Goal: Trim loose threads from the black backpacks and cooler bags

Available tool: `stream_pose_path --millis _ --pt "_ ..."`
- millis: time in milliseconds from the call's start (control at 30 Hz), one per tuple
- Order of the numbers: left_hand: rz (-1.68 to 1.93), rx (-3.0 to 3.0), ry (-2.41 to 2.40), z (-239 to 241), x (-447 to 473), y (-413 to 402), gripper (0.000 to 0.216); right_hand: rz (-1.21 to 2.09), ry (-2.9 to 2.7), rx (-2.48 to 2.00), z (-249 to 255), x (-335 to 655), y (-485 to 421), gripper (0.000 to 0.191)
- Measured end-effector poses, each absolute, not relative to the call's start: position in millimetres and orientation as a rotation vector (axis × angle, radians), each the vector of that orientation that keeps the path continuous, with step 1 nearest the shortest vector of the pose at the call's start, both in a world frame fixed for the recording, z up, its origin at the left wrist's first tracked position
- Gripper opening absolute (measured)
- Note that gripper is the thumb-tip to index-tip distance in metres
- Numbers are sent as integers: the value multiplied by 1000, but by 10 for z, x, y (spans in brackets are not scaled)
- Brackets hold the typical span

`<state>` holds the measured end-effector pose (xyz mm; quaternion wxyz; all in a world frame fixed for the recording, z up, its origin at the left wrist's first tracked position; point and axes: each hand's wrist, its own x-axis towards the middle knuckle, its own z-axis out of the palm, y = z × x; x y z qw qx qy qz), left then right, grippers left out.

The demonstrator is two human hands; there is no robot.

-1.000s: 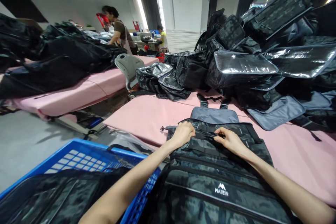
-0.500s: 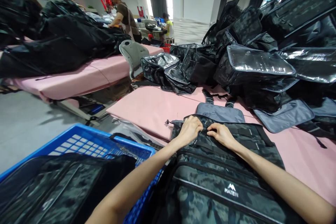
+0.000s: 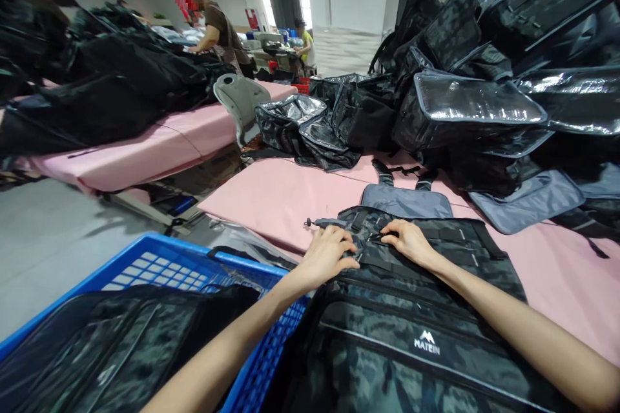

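Camouflage backpack [image 3: 368,326], black and grey-green, white MATEIN logo [image 3: 427,343] on its front; lies front up at the near edge of a pink-covered counter [image 3: 271,197], its top end away from the wearer. Left hand [image 3: 330,253]: fingers loosely spread, thumb apart, over the backpack's upper left part. Right hand [image 3: 405,242]: narrow pinch of thumb and fingers on a small black fitting [image 3: 376,238] near the top; its exact kind too small to tell. Grey panel [image 3: 407,202] with two dark straps: flat, just beyond the backpack's top edge. Blue basket [image 3: 148,240]: left of the backpack, holding another camouflage bag [image 3: 145,329]. Heap of bags [image 3: 477,100], several lids showing silver lining: far right of the counter. Grey chair back [image 3: 241,100]: beyond the counter's far left corner. Co-worker in brown top [image 3: 213,16]: background, beyond a second pile of dark bags [image 3: 126,84]
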<state>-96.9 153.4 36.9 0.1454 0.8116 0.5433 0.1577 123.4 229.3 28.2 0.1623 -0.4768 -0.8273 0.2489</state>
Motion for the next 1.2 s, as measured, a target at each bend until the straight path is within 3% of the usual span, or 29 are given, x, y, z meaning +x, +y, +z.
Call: stream_pose_path --millis 100,233,600,800,900,1000,1100,1200 --pt "393 2340 1558 404 -969 1461 25 735 -2345 -1369 310 1220 2289 13" --pt "405 2328 1604 392 -914 1449 12 782 -2325 -1382 372 1263 2218 17" --pt "554 2349 1713 240 -833 1439 20 899 -2467 -1224 410 1036 1944 14" --pt "869 2124 1641 198 -885 1491 22 1015 -2257 -1400 426 1161 1937 8" --pt "1060 1751 1667 279 -991 1611 38 986 -2109 -1417 562 1468 2002 16" --pt "972 1638 1762 312 -1062 1776 51 911 -1949 -1436 663 1792 2109 27" --pt "758 1757 1688 229 -1055 1956 38 973 -1766 -1452 627 1893 2167 29" --pt "612 1692 1517 124 -1046 2110 52 1068 -1785 -1387 527 1771 2124 31"
